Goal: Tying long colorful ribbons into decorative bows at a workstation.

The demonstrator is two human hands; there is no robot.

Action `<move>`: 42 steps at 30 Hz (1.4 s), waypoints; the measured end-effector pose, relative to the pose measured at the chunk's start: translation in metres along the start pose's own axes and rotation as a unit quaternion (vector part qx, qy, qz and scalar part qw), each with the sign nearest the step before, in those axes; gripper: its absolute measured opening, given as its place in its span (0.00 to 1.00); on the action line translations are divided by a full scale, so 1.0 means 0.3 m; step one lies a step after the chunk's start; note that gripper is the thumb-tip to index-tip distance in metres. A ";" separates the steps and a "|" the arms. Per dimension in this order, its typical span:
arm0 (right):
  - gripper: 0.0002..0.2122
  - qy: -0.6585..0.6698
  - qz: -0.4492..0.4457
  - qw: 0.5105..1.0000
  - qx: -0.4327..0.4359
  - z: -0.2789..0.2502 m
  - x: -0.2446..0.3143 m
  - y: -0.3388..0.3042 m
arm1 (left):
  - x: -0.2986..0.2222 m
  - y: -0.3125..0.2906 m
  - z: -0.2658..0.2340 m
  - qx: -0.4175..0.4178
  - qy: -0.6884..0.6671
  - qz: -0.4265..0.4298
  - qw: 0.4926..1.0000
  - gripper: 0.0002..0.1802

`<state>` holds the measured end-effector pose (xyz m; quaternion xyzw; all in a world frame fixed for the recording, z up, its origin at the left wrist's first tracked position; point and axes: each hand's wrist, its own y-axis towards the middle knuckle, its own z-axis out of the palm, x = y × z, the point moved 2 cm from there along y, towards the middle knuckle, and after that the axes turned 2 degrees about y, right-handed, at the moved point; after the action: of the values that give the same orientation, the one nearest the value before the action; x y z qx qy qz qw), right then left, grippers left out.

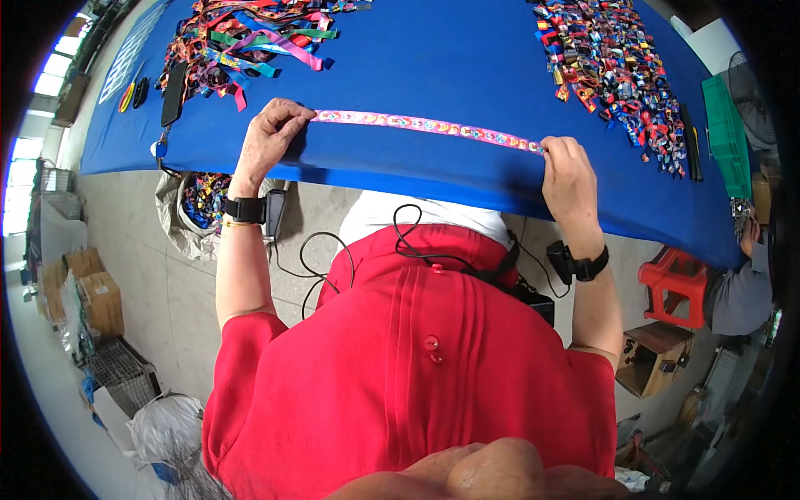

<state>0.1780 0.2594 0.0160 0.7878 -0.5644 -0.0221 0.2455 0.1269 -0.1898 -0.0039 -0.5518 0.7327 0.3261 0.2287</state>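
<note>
Ribbon (429, 127) pinched at each end by left hand (271, 137) and right hand (572, 185).
Could twist or drop onto bench (442, 58) from a loosened pinch.

Place: a workshop, we'd say, and a busy one!
Blue table (442, 58): we see a broad work surface, loose straps (250, 42) heaped at left, dense strap bundles (612, 79) at right.
Grey floor (187, 304): here we spot an open sack (198, 247) full of strap pieces.
Sides: we've got cardboard boxes (102, 302), a green crate (723, 137), a plastic stool (677, 287).
</note>
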 end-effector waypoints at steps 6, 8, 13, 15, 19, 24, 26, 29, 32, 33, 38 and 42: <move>0.05 -0.011 0.001 1.000 0.009 0.004 -0.003 0.002 | -0.014 0.002 0.000 0.000 0.002 -0.005 1.000 0.07; 0.05 -0.009 -0.003 1.000 0.009 0.000 0.002 0.007 | -0.017 0.000 -0.001 -0.006 0.008 -0.004 1.000 0.07; 0.05 -0.005 -0.008 1.000 0.008 -0.005 0.006 0.010 | -0.018 -0.009 0.002 -0.011 -0.010 -0.015 1.000 0.06; 0.05 -0.009 -0.010 1.000 0.010 -0.005 0.009 0.009 | -0.014 -0.014 0.004 -0.014 -0.011 -0.016 1.000 0.06; 0.05 -0.007 -0.010 1.000 0.011 0.002 -0.005 0.004 | -0.004 -0.004 0.011 -0.015 -0.024 -0.015 0.999 0.05; 0.06 -0.011 -0.002 1.000 0.014 0.002 0.002 0.006 | 0.001 -0.007 0.013 -0.017 -0.019 -0.013 1.000 0.05; 0.06 -0.010 0.001 1.000 0.020 -0.002 0.007 0.012 | -0.006 -0.006 0.008 -0.014 -0.020 -0.018 1.000 0.05; 0.06 0.002 -0.001 1.000 0.021 -0.005 0.012 0.019 | -0.012 -0.002 0.005 0.006 -0.012 -0.040 0.999 0.06; 0.06 -0.004 -0.003 1.000 0.026 -0.009 0.018 0.030 | -0.011 0.004 0.002 0.009 -0.013 -0.037 0.999 0.06; 0.06 -0.007 0.000 0.999 0.034 -0.012 0.022 0.032 | -0.009 0.006 0.002 0.010 -0.016 -0.029 0.999 0.06; 0.06 0.009 0.022 0.995 0.094 -0.026 0.030 0.075 | -0.001 0.002 0.000 0.011 -0.028 -0.042 0.999 0.05; 0.08 0.013 0.082 0.983 0.163 -0.033 0.052 0.121 | 0.000 0.009 0.002 -0.014 -0.007 -0.021 1.000 0.06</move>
<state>0.1548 0.2399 0.0435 0.7688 -0.6195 0.1012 0.1220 0.1242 -0.1888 -0.0038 -0.5678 0.7150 0.3352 0.2325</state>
